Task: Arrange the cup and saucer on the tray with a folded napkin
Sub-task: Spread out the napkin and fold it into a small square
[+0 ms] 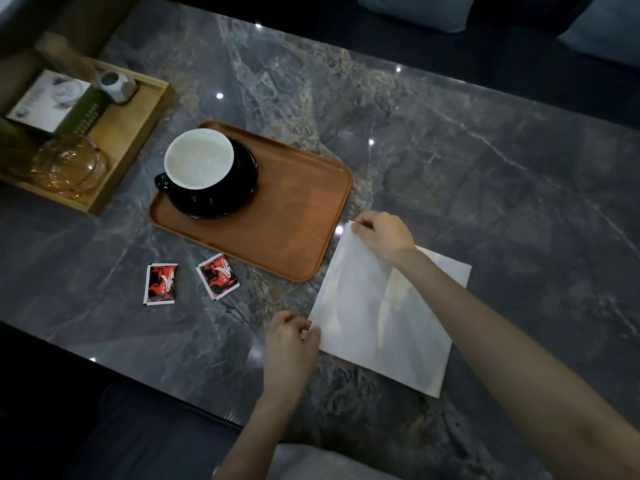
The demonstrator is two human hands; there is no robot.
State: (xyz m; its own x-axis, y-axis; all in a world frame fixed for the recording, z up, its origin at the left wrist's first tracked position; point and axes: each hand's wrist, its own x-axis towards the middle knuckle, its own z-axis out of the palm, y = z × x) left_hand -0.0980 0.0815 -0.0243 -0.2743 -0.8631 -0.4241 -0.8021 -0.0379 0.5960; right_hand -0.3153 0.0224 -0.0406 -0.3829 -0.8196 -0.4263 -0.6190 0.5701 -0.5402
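- A grey marble table (450, 140) carries everything.
- A white napkin (377, 320) lies flat on it between the left hand (291, 344) and right hand (384, 237), each pinching a corner.
- A brown tray (294, 230) lies just beyond the left hand.
- Two red sachets (188, 279) lie left of that hand.
- A light wooden tray (138, 133) sits far left.

A white-lined black cup (199, 159) sits on its black saucer (221, 188) at the brown tray's (287, 220) left end; the white napkin (377, 317) lies on the table beside it.
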